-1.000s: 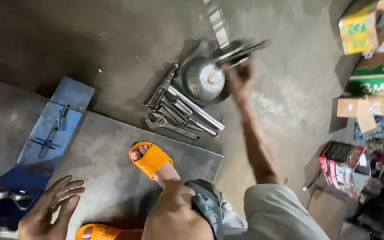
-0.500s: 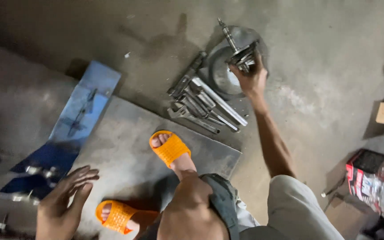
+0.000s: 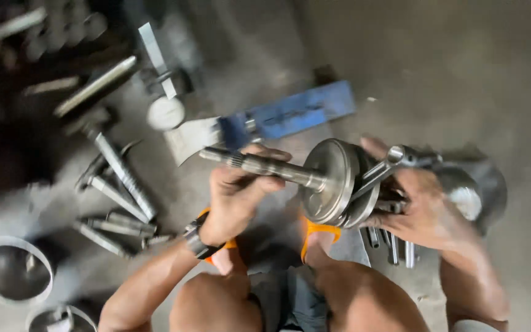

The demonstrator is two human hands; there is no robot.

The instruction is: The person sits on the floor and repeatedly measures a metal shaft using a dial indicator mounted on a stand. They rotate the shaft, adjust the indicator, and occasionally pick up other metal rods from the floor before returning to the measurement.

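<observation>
Above the grey floor [image 3: 474, 74], a person squats and holds a metal shaft [image 3: 265, 165] with two round discs [image 3: 333, 183] on its end. Left hand [image 3: 238, 190] is wrapped tight around the shaft, fingers closed on it. Right hand [image 3: 422, 206] is curled under the discs and also grips a silver tool [image 3: 401, 161] that lies against them. Beneath the discs, orange sandals [image 3: 319, 232] show on the person's feet. A dark band [image 3: 196, 241] sits on the left wrist. Behind the hands, a flat blue piece [image 3: 296, 114] lies on the floor. Left of it, long metal rods [image 3: 121, 178] lie scattered, and a small round white dial [image 3: 165, 113] sits near them. A round metal bowl [image 3: 12, 270] rests low on the left. The picture is blurry, so no labels or packages can be made out.
</observation>
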